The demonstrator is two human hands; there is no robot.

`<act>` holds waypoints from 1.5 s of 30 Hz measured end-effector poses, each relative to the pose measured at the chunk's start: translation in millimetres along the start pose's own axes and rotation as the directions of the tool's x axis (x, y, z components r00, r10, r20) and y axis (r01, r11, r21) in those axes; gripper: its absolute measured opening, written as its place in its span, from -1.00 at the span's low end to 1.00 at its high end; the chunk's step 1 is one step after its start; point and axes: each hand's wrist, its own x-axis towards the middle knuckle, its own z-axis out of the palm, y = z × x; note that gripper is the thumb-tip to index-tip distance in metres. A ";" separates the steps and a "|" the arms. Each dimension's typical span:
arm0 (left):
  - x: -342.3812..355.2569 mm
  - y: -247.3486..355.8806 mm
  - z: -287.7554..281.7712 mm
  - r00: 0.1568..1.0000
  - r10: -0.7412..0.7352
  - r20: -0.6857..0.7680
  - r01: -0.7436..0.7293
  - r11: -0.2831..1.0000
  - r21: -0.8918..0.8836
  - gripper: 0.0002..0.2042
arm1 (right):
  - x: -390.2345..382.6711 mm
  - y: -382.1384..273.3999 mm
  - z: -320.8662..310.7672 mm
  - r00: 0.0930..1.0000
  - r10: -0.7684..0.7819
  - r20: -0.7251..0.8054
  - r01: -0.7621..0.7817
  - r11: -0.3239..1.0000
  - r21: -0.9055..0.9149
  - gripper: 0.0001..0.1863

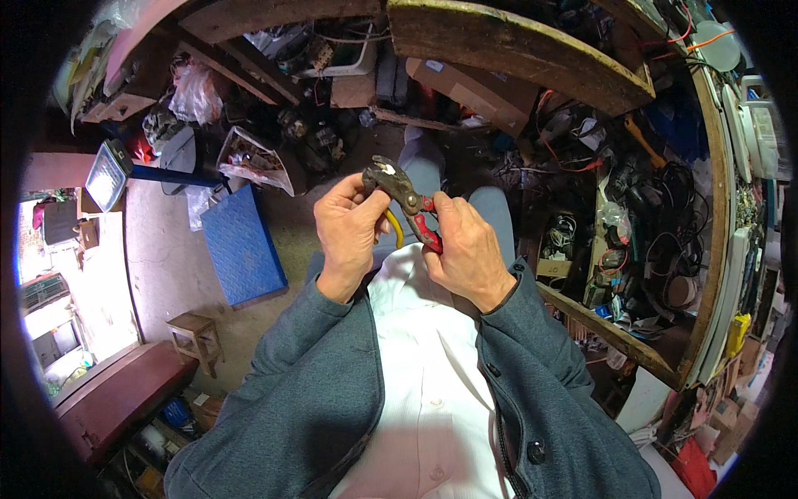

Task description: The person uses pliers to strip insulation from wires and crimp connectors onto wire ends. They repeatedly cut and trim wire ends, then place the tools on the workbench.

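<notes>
L hand (342, 229) pinched yellow-handled metal tool (398, 229), R hand (467, 248) pinched red-handled dark-metal pliers (406, 196); steady L prob aided ctrl.

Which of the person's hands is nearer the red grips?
Right: the right hand holds the red grips; the left hand is to their left, beside the yellow handle.

On the grey floor (158, 258) we see a blue platform scale (241, 245), a wooden stool (193, 324) and a filled box (288, 176).
</notes>
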 end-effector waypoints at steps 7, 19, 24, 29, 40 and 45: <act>-2.2 3.5 -0.2 1.000 0.012 0.027 -0.013 0.999 0.041 -0.85 | 13.2 4.3 -11.5 0.989 -0.103 -0.106 0.089 0.988 -0.128 -0.31; -4.2 -3.0 -1.7 0.999 0.045 0.027 -0.045 0.999 -0.007 -0.85 | 5.5 -1.8 -8.9 1.000 0.012 0.002 -0.011 0.999 -0.044 -0.24; -4.3 -2.7 -1.9 0.997 0.074 0.036 -0.076 0.997 0.033 -0.85 | 3.7 -3.3 -8.2 1.000 0.004 0.001 -0.004 0.999 -0.049 -0.28; -6.7 0.8 0.4 0.998 0.047 0.043 -0.049 0.998 0.044 -0.84 | -0.2 1.7 0.6 0.997 -0.038 -0.060 0.034 0.997 -0.067 -0.31; -9.1 1.6 1.4 1.000 0.016 0.010 -0.016 0.999 0.046 -0.87 | -5.5 8.1 9.8 0.997 -0.044 -0.060 0.048 0.997 0.053 -0.34; -7.3 0.8 1.0 1.000 0.022 0.010 -0.023 0.999 0.045 -0.88 | 2.2 14.2 2.3 0.998 -0.051 -0.029 0.053 0.996 0.067 -0.33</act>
